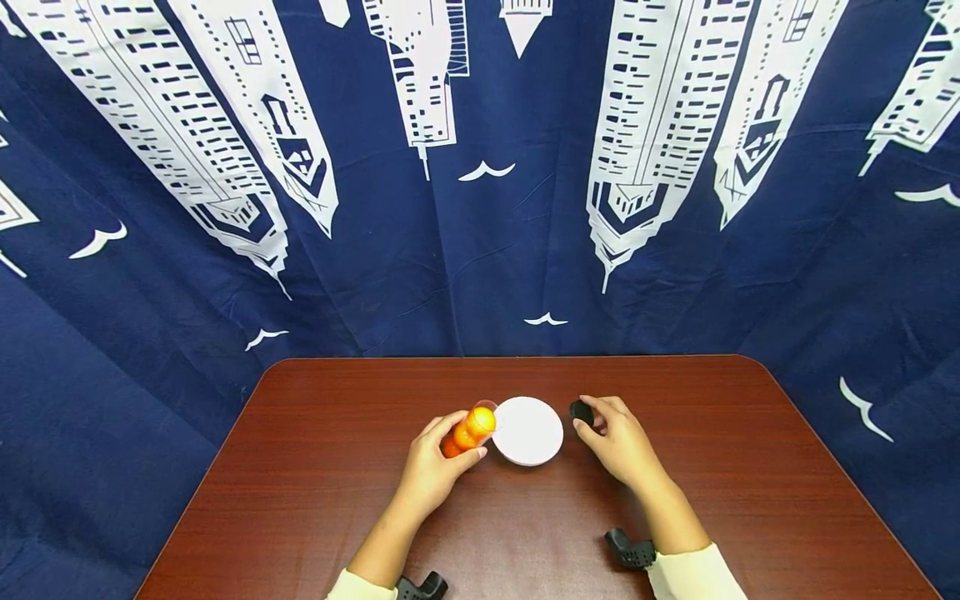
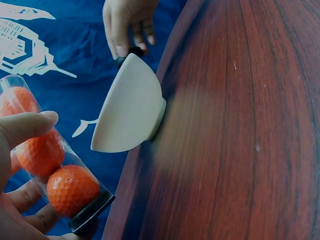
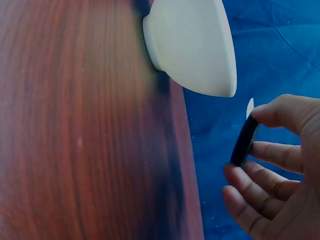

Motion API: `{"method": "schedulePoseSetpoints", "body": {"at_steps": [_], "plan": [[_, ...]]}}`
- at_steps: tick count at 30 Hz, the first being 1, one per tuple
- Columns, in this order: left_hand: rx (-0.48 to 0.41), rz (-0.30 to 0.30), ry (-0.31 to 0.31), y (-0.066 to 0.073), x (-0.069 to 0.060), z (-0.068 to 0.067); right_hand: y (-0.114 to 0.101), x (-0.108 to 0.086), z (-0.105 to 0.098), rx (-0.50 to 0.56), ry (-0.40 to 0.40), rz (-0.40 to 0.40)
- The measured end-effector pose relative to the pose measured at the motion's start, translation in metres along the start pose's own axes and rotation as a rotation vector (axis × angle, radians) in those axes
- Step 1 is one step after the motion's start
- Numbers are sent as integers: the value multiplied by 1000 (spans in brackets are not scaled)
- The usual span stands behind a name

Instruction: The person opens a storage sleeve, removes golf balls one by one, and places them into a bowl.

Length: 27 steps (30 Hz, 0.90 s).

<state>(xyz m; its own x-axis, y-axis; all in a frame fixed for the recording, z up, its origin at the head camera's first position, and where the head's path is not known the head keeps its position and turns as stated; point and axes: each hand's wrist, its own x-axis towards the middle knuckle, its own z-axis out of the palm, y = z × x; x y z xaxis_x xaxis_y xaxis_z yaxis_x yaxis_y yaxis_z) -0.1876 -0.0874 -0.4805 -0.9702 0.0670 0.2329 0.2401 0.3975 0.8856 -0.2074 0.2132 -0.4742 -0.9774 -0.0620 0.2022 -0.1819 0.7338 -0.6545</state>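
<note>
A clear tube of orange golf balls [image 2: 74, 191] is gripped by my left hand [image 1: 435, 467], its thumb across the tube in the left wrist view. A black cap closes the tube's lower end there; in the head view the other end tilts toward the bowl. The white bowl [image 1: 528, 431] stands upright on the table between the hands. To its right, my right hand [image 1: 626, 446] pinches a round black lid [image 3: 244, 141] by its edges between thumb and fingers, apart from the bowl.
The brown wooden table [image 1: 525, 525] has its far edge just behind the bowl. A dark blue cloth with white buildings and birds [image 1: 450, 250] hangs beyond it. A black band with a wrist camera [image 1: 630, 550] sits on the right wrist, another on the left.
</note>
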Motion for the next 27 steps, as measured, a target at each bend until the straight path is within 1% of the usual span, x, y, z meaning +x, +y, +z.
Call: {"method": "schedulePoseSetpoints", "body": {"at_steps": [5, 9, 15, 21, 27], "plan": [[14, 2, 1, -1, 0, -1, 8, 1, 6, -84, -38, 34], [11, 10, 5, -1, 1, -1, 12, 2, 9, -136, -64, 47], [16, 14, 2, -2, 0, 0, 14, 0, 11, -144, -95, 53], [15, 12, -4, -2, 0, 1, 13, -2, 13, -152, -145, 72], [-3, 2, -7, -3, 0, 1, 15, -3, 15, -176, -152, 63]]}}
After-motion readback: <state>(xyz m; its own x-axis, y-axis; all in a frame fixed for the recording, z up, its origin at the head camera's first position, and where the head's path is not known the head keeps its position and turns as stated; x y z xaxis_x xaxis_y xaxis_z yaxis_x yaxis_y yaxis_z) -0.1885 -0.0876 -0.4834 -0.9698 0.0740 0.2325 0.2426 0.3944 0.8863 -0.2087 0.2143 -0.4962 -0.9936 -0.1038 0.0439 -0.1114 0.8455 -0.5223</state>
